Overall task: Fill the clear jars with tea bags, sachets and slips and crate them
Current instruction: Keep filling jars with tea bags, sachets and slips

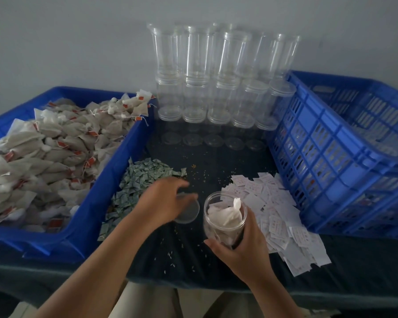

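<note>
Gripping one clear jar near the front edge of the dark surface, the right hand has thumb and fingers curled round its lower wall. The jar stands on its long axis, leaning slightly, open mouth up, with white tea bags crumpled inside; their number cannot be told. Just left of it lies one clear round lid, flat. The left hand is over it with loosely spread, blurred fingers, and whether they pinch the lid cannot be told. Two loose piles flank the jar: green sachets to the left, white slips to the right. Two blue crates sit further out: the left crate heaped with tagged tea bags, the slatted right crate at the right edge. Against the far edge stand empty jars in two tiers, upright, five across the lower front row; the rest overlap too much to count
</note>
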`<state>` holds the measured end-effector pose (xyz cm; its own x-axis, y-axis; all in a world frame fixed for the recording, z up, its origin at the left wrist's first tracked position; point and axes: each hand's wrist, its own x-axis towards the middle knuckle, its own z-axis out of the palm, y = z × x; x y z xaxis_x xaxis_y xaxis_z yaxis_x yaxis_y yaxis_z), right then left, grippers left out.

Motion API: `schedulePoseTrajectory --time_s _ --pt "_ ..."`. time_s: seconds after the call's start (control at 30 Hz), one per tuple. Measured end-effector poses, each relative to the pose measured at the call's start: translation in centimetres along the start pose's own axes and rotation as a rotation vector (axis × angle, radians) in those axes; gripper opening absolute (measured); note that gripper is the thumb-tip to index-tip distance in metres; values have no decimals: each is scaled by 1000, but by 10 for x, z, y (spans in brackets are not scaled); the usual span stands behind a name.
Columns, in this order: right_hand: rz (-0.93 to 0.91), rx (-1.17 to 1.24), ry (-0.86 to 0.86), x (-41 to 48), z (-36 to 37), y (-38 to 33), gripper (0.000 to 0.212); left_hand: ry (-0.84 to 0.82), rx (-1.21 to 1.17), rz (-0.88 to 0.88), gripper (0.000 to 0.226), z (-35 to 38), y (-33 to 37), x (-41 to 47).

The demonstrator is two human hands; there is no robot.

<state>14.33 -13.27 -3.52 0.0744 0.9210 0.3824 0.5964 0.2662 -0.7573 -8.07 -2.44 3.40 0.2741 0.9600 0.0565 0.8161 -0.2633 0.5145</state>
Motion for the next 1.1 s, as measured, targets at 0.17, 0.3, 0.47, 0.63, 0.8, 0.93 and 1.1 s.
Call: schedulePoseTrajectory --time_s 0.17,0.3,0.47,0.63,0.8,0.93,1.1 --pt "13 30 16 1 1 0 98 -49 281 0 74 33 -14 -5" --pt "10 43 17 0 1 -1 96 89 5 -56 88 36 -11 -9" --pt "-32 -4 -22 1 1 -4 93 141 -429 -43 8 23 6 -15" --pt "-52 -37 -48 -1 0 -2 95 -152 -759 139 26 -2 31 -32" --pt "-98 -39 -30 2 1 -2 96 -120 -157 412 75 -6 51 -41" --pt "-116 -26 -8 2 2 5 92 -4 37 482 74 -2 69 -47" --pt "-90 -6 -26 1 4 9 91 -63 113 369 68 3 87 -52"
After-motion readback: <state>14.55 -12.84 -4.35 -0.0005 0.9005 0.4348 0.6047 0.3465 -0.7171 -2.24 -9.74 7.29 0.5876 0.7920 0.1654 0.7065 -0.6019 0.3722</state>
